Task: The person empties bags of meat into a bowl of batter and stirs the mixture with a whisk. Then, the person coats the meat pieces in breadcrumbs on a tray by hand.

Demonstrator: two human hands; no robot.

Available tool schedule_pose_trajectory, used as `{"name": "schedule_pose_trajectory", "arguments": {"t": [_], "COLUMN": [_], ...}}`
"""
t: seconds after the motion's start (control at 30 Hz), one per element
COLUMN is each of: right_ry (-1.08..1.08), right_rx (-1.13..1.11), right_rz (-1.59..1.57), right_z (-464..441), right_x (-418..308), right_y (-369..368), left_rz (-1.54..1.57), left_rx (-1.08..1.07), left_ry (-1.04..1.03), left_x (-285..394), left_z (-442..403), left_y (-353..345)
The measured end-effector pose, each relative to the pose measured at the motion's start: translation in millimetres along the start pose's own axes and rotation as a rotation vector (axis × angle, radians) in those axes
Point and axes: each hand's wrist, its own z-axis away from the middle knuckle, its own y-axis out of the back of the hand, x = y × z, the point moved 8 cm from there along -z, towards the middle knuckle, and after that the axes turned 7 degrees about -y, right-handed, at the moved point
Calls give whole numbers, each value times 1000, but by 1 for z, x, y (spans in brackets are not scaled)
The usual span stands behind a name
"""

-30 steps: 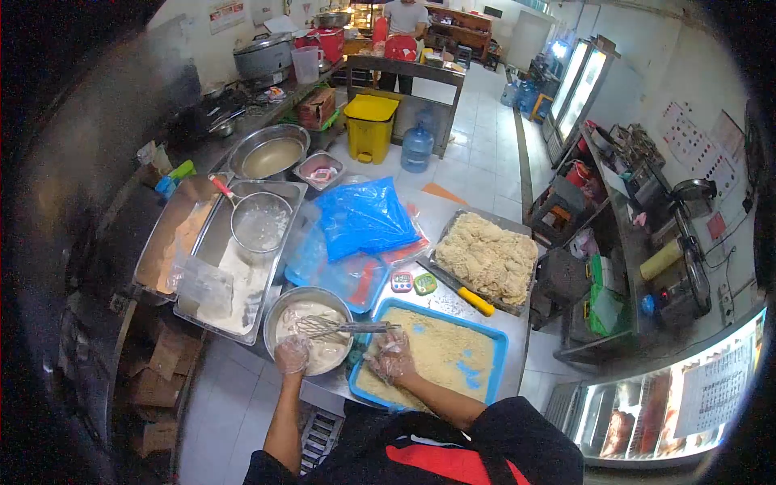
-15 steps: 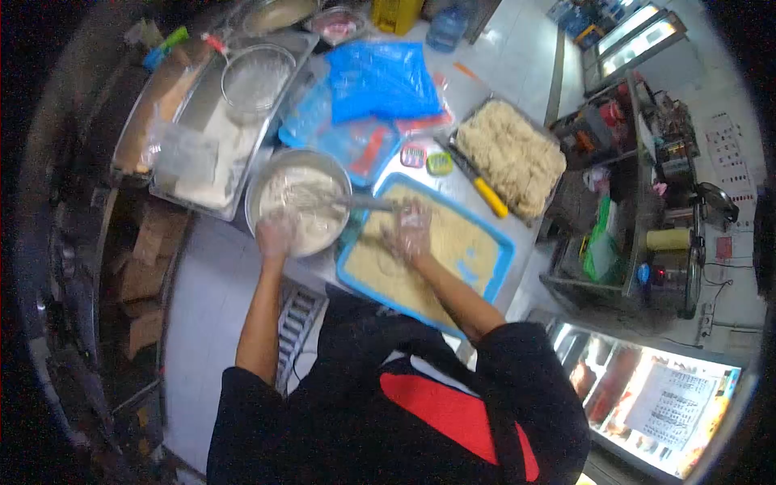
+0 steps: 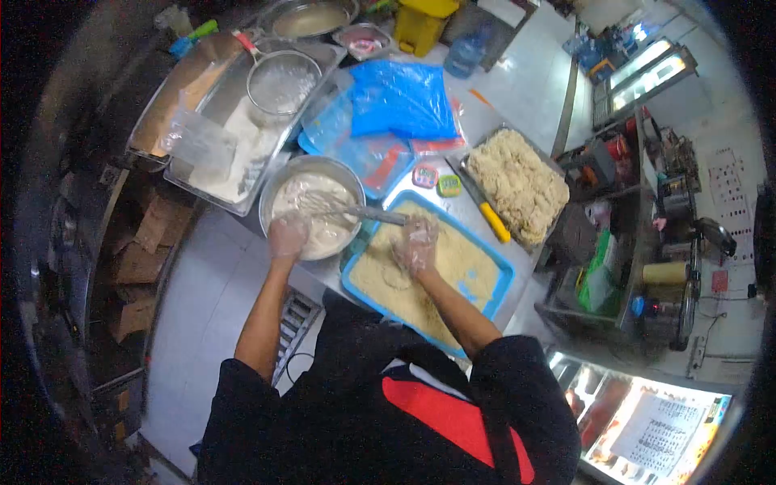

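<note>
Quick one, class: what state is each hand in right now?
Left hand: at the bowl; open or closed cannot be told.
Right hand: over the blue tray, beside the whisk handle; open or closed cannot be told.

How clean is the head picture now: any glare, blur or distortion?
Head view: edges bow toward the sides, corners go black; same view: the lit display case at lower right glares, the blue bag shows highlights; same view: the left hand and right hand look slightly soft.
</note>
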Motion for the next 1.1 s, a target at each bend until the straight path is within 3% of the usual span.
{"name": "schedule_pose_trajectory", "arguments": {"t": [0.1, 0.17, 0.27, 0.37, 0.53, 0.57, 0.63, 0.7, 0.73, 0.77, 0.8, 0.83, 0.87, 0.93, 0.97, 1.1], "right_ry": [-7, 8, -215, -153, -274, -276, 106, -56, -112, -316, -569, -571, -574, -262, -73, -78], "right_rx": [56, 24, -256, -365, -208, -163, -82, 167, -5, -138, -134, -140, -147, 79, 171, -213], "right_rz": [73, 87, 32, -119, -397, -467, 414, -218, 149, -490, -1116, -1042, -968, -177, 214, 55], "right_z": [5, 13, 23, 38, 71, 77, 89, 70, 58, 51, 48, 48, 47, 37, 35, 39], "right_x": [0, 9, 31, 41, 81, 85, 63, 74, 63, 58, 53, 42, 32, -11, -33, -54], "right_y": [-8, -10, -18, -15, -15, -10, -24, -12, -16, -13, -10, -10, -11, 4, 8, 10], "left_rz": [229, 205, 231, 184, 87, 148, 97, 69, 68, 21, -23, -64, 105, 442, 167, 267], "left_rx": [85, 106, 98, 111, 22, 135, 26, 13, -30, -4, 11, 16, 46, 100, 256, 208], "left_ry": [109, 116, 138, 101, 66, 103, 63, -47, -50, -17, 17, 46, 85, 183, -43, 35], "left_x": [3, -5, -9, -3, 0, -7, -21, 10, 7, -6, -18, -21, -19, -19, -38, -11], "left_z": [2, 7, 2, 5, 0, 5, 12, -8, -4, -4, -3, 3, 10, 9, 16, 6], "left_y": [34, 19, 14, 14, 8, 6, -44, 15, 11, -2, -27, -43, -35, -5, -69, -6]}}
